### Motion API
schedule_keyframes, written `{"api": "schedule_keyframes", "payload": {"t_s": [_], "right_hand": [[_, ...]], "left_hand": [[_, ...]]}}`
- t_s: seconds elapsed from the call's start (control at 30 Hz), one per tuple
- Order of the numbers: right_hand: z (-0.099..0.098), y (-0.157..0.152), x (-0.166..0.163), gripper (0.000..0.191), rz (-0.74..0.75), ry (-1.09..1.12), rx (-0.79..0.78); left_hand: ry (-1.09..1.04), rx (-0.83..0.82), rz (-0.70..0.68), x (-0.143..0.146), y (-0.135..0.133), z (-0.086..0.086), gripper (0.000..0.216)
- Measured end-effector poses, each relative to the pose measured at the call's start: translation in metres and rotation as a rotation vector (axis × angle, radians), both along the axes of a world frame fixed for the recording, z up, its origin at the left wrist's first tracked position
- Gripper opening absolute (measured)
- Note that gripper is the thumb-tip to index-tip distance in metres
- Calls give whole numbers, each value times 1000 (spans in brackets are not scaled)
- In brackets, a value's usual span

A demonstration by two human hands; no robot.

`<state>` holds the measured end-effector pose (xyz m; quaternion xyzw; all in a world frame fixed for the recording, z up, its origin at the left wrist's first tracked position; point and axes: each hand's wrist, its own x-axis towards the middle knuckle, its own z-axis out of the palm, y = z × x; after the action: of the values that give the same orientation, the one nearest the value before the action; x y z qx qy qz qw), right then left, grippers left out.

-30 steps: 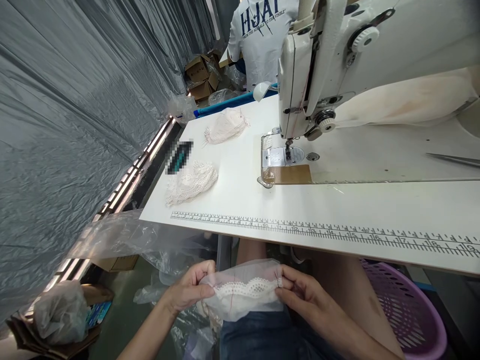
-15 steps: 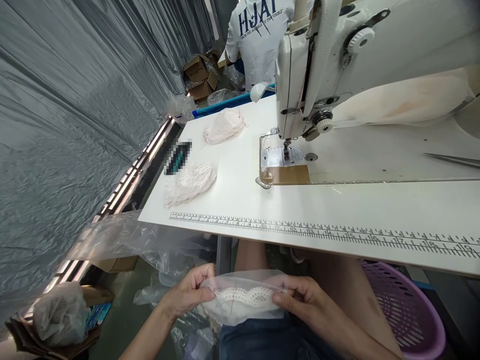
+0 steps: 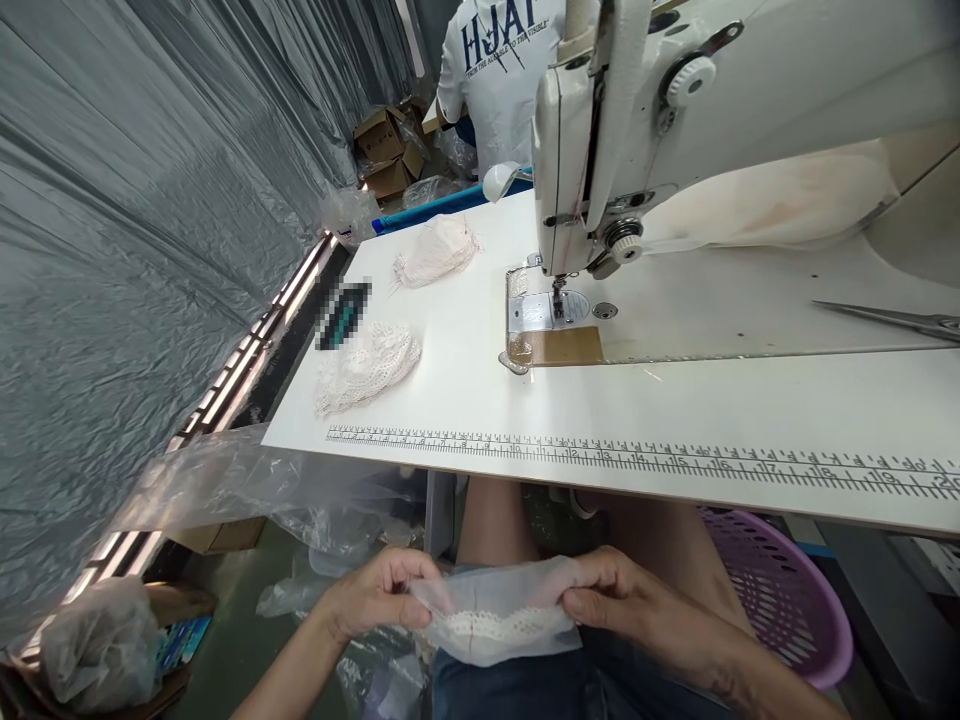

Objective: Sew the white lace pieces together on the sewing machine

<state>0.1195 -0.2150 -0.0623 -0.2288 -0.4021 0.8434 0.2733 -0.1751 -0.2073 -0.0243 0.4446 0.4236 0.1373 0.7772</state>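
Observation:
Over my lap, below the table edge, I hold a small piece of sheer white fabric with a lace trim [image 3: 499,622]. My left hand [image 3: 379,600] pinches its left end. My right hand [image 3: 630,605] pinches its right end, fingers closed over the fabric. The lace band runs level between both hands. Above, the white sewing machine [image 3: 675,130] stands on the white table [image 3: 675,420], its needle plate [image 3: 544,312] bare. Two bundles of lace pieces lie on the table's left part, one nearer [image 3: 367,368] and one farther back [image 3: 439,252].
A printed ruler strip [image 3: 637,460] runs along the table's front edge. Scissors [image 3: 892,320] lie at the right. A purple basket [image 3: 780,590] sits under the table to my right. Clear plastic bags [image 3: 247,480] hang at the left. Another person in a white shirt [image 3: 495,70] stands behind the table.
The fabric piece has dropped lower toward my lap and both hands have drawn it slightly tighter. The view has shifted a little to the right.

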Motion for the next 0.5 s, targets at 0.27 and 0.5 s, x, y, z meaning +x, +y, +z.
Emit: {"api": "schedule_keyframes", "payload": {"t_s": [0.27, 0.5], "right_hand": [[7, 2, 4, 38, 51, 4, 69], [3, 2, 4, 37, 55, 23, 110]], "left_hand": [[-25, 20, 9, 0, -4, -3, 24], [-55, 27, 2, 1, -4, -3, 27]]}}
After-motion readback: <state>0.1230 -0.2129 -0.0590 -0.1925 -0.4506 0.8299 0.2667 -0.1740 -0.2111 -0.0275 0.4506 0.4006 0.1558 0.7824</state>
